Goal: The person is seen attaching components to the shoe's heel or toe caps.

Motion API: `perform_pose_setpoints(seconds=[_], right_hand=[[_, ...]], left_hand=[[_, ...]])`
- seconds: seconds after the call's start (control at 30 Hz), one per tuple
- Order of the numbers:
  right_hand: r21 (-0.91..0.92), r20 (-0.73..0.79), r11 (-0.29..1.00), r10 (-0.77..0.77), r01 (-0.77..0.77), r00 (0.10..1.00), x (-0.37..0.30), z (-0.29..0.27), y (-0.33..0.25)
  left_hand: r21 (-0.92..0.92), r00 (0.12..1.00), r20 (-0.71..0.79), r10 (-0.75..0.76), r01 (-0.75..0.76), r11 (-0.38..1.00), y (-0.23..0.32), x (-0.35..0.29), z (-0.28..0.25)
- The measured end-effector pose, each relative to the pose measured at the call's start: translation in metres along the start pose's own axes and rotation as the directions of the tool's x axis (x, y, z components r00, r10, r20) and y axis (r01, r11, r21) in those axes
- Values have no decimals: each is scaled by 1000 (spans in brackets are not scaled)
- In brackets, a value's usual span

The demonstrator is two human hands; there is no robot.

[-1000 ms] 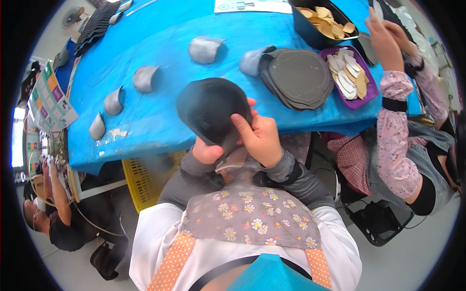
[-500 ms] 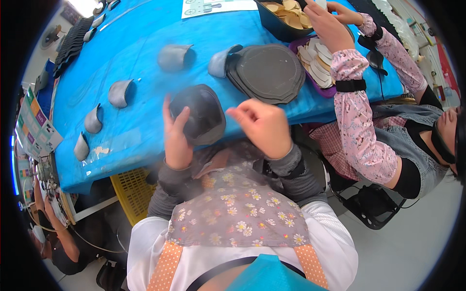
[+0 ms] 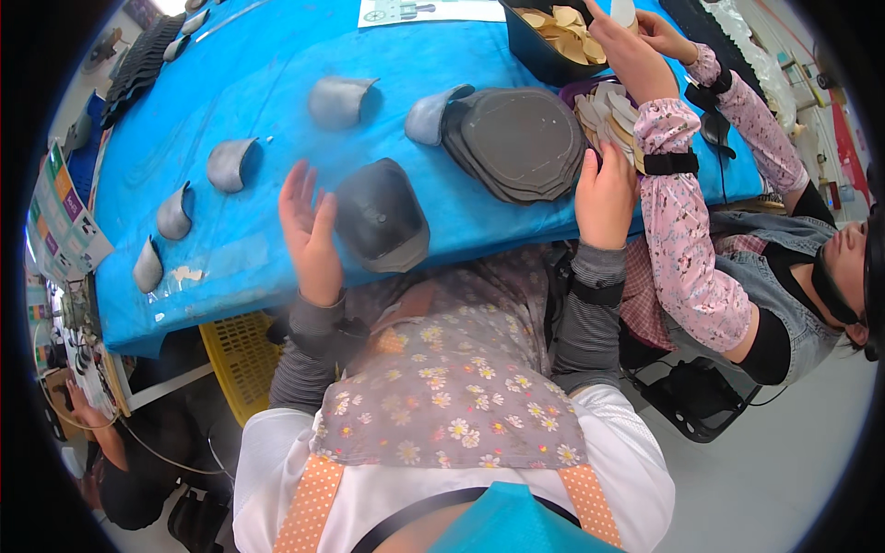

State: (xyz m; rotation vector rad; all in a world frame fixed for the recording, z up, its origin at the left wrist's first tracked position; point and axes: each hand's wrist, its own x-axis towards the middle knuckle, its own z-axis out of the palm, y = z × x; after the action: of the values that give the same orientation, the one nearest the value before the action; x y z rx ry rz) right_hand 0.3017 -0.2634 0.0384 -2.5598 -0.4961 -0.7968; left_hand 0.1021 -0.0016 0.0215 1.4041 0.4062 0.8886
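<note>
Near the middle of the frame, a dark moulded cup lies close to the front edge of the blue-covered table; the left hand, fingers spread and empty, is just beside it. At centre right, the right hand, thumb and fingers apart, is near pale flat pieces. A careless brush from the left wrist could tip the cup off that edge, and the co-worker's pink sleeve crowds the right hand, risking a bump. Curved grey shells dot the upper left; a yellow basket stands lower left, pale floor lower right.
</note>
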Motion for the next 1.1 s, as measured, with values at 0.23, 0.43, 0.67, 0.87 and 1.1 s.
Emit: perform_pose_setpoints(seconds=[0.23, 0.43, 0.67, 0.87, 1.1], right_hand=[[62, 152, 988, 129, -140, 980, -1, 0, 7], [273, 127, 932, 210, -238, 969, -2, 4, 9], [63, 35, 997, 49, -52, 998, -3, 8, 9], [132, 2, 990, 44, -44, 999, -5, 15, 14], [114, -41, 993, 13, -8, 999, -4, 21, 21]], left_hand=[[62, 998, 61, 0, -4, 998, -1, -2, 0], [32, 994, 109, -26, 23, 999, -1, -1, -3], [56, 993, 116, -6, -1, 998, -3, -1, -4], [61, 992, 126, 8, -15, 998, -6, -2, -4], [63, 992, 125, 2, -10, 998, -6, 0, -4]])
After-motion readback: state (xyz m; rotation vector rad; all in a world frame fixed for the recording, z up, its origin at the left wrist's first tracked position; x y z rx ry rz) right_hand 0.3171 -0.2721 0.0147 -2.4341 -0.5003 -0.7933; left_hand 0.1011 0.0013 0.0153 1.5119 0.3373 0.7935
